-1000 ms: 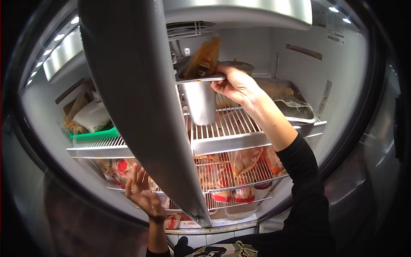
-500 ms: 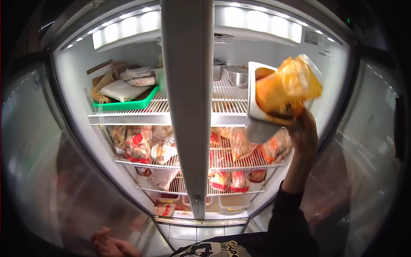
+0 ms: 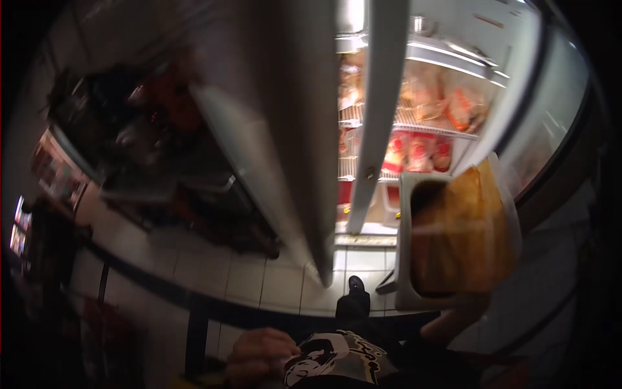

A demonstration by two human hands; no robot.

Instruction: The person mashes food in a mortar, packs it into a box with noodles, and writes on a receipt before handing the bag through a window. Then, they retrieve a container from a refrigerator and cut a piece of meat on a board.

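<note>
Left hand (image 3: 259, 353) sits low at the bottom edge, close to the body just beside the printed shirt (image 3: 334, 363). Blurred; it looks loosely curled with nothing in it, but how far it's spread I can't tell.

Right hand (image 3: 453, 321) is mostly hidden under the metal container (image 3: 411, 246), only a bit of the wrist and palm shows below it. It carries the container from underneath, so closed on it. Container sits right of centre, above and to the right of the left hand, well apart from it.

Inside the container: a clear bag (image 3: 470, 233) of orange-brown food, standing up past the rim and leaning right.

Below, between the hands: a dark shoe (image 3: 354, 298) on the white tile floor (image 3: 259, 279).

Further out: fridge door (image 3: 285, 129) swung across the middle of the view, its edge pointing down at the floor. Behind it the lit fridge interior, wire shelves (image 3: 421, 117) with red-and-white packets (image 3: 421, 152) and bagged meat above. Left side is dark and motion-blurred, can't make out details.
</note>
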